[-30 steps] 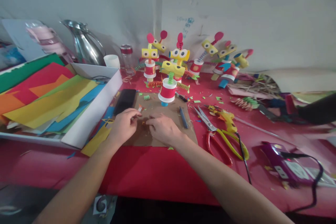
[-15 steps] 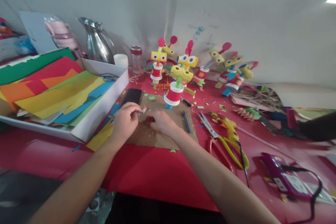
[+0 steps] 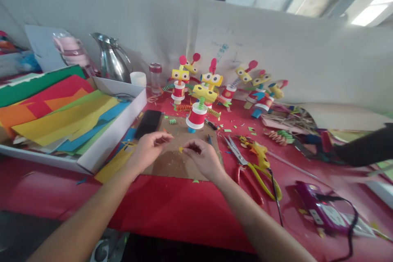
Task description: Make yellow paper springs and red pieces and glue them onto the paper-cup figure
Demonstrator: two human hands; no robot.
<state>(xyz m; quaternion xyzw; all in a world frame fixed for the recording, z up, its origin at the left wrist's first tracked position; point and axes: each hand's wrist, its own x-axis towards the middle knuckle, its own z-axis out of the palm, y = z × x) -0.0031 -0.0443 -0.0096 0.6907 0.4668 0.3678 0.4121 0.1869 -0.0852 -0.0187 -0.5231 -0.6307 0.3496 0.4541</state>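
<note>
My right hand (image 3: 201, 155) is over the brown board (image 3: 172, 168), thumb and fingertips pinched on a small yellow paper piece (image 3: 181, 150). Facing it, my left hand (image 3: 152, 147) has its fingers stretched forward and slightly apart, with nothing visible in them. Just beyond the hands stands a paper-cup figure (image 3: 197, 116) with a yellow head and coiled paper arms. A small green paper coil (image 3: 172, 121) lies on the board behind my left hand. A dark phone (image 3: 149, 123) rests by the board's left side.
A white box (image 3: 115, 147) of coloured paper is at left. Scissors (image 3: 236, 151), a yellow glue gun (image 3: 260, 154) and a purple power strip (image 3: 325, 208) lie at right. More figures (image 3: 229, 92), a steel jug (image 3: 112, 59) and a glass jar (image 3: 155, 77) stand behind.
My hands have moved slightly nearer and the view has tilted up. A yellow piece now shows in my right fingers. The small whitish piece near my left fingertips no longer shows.
</note>
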